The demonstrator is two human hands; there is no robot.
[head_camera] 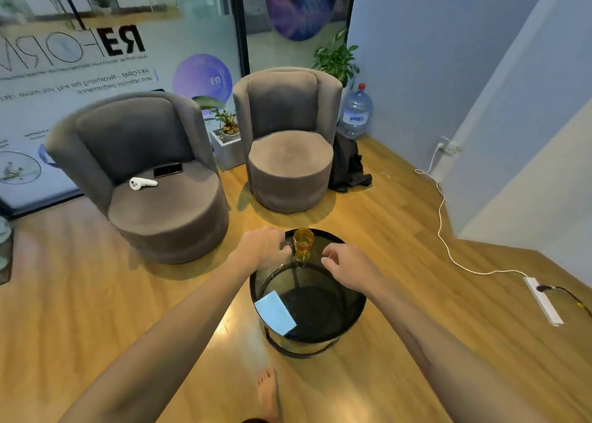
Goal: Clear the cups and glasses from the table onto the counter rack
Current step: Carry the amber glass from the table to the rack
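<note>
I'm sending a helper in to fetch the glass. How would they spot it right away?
Find the round black table in front of the two grey armchairs. The glass stands at its far edge, between the left hand and right hand. It is clear with amber liquid, unlike the flat blue card at the near edge.

An office lounge, by the look: a branded glass wall [112,54] far left, two grey tub chairs [166,179], and a water-cooler bottle [355,112] tucked in the far corner.
</note>
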